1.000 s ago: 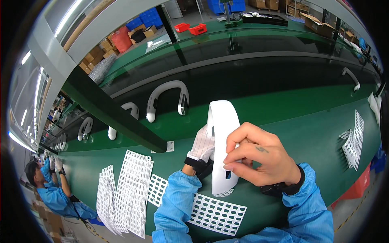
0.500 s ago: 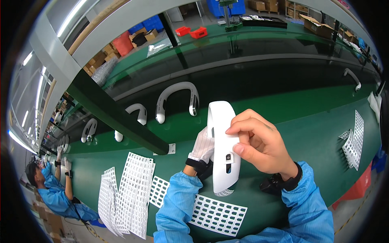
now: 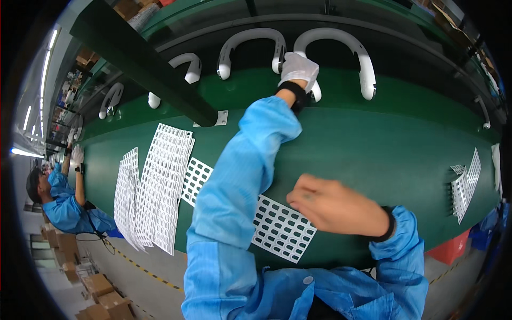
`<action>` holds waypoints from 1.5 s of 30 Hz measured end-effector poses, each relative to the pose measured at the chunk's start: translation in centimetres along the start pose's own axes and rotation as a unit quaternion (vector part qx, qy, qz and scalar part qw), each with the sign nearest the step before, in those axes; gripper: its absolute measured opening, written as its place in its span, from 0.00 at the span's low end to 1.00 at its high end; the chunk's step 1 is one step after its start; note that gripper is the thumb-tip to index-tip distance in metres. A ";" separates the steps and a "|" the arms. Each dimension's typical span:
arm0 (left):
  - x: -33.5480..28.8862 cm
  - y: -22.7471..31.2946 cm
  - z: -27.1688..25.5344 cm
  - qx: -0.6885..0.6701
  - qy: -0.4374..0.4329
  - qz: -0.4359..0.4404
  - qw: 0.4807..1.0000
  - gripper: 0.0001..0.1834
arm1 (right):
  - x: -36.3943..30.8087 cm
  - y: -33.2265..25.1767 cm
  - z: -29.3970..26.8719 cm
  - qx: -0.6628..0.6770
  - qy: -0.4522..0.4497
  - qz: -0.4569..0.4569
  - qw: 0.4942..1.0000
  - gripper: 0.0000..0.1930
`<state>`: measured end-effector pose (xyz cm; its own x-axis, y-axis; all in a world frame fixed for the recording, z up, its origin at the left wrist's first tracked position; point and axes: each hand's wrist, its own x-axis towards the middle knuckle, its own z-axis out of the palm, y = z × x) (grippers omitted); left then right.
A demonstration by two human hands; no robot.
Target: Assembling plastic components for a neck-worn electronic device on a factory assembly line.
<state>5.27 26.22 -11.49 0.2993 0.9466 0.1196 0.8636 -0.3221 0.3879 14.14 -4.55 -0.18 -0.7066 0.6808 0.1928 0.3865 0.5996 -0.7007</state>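
Note:
A white U-shaped neck fan point(image 3: 365, 66) lies at the far side of the bench, on the dark strip. My left hand point(image 3: 300, 70), in a white glove, reaches out and grips its left arm; the fingertips are partly hidden. Nearer to me, my bare right hand point(image 3: 332, 205) hovers by the upper right corner of a white sheet of die-cut stickers point(image 3: 284, 228). Its fingers are curled together and slightly blurred, so whatever may be between them is not visible. My left sleeve covers part of the sticker sheets.
More neck fans point(image 3: 252, 34) stand in a row to the left. A green post point(image 3: 144, 61) rises from the bench there. Stacked perforated sheets point(image 3: 165, 181) lie left, bent ones point(image 3: 465, 186) far right. A co-worker point(image 3: 66, 200) sits at the far left.
The neck fan has gone from in front of me to the far strip, carried by my left hand. My right hand has left the fan and dropped toward the sticker sheet. My view has tilted down.

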 end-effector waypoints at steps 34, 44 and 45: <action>-13.9 5.8 -15.7 -0.669 -0.045 0.066 0.739 0.27 | -2.1 1.8 6.9 0.071 -0.066 -0.139 0.985 0.14; -16.5 1.7 -9.0 0.351 0.291 0.082 0.886 0.37 | -2.2 -3.0 -1.2 0.191 -0.053 -0.099 0.975 0.10; -16.8 0.4 -8.1 0.376 0.259 0.101 0.884 0.34 | -2.2 -3.2 -1.4 0.184 -0.034 -0.111 0.976 0.09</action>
<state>-2.68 10.33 -5.93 0.4212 0.6840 0.5955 0.8972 -0.2182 -0.3840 15.29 -7.38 2.55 -0.7909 0.5143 0.3315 -0.0117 0.5289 -0.8486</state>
